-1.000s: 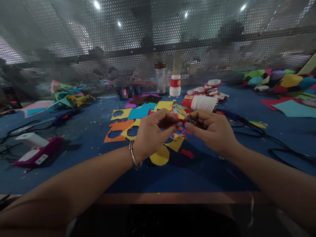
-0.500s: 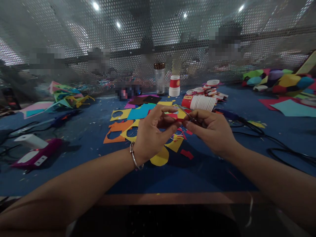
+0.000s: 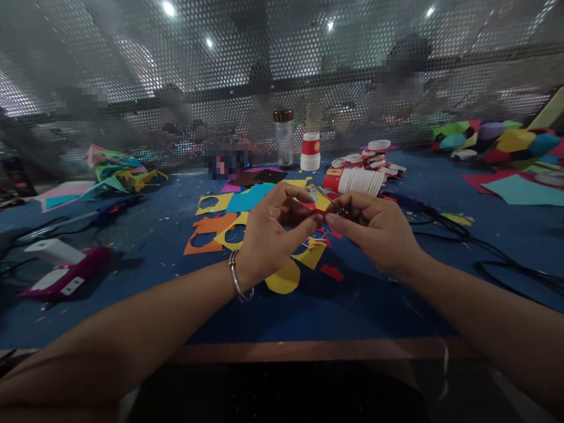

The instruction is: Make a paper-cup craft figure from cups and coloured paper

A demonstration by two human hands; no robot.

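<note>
Between the fingertips of both hands is a small red paper piece, mostly covered by the fingers. My left hand, with a silver bangle at the wrist, pinches it from the left. My right hand is closed at the paper's right edge and also holds what look like thin metal scissors, their blades pointing up and left; the handles are hidden in the palm. Below the hands lie a yellow paper circle and a red paper scrap. Orange paper with a round cut-out lies to the left.
Stacked paper cups, a tipped cup stack and a glass bottle stand or lie behind the hands. Black cables run at right. A purple power strip sits at left. Colourful paper shapes lie far right.
Both hands stay together at the red paper, with only slight finger movement. The whole view has shifted a little; nothing on the table has visibly moved.
</note>
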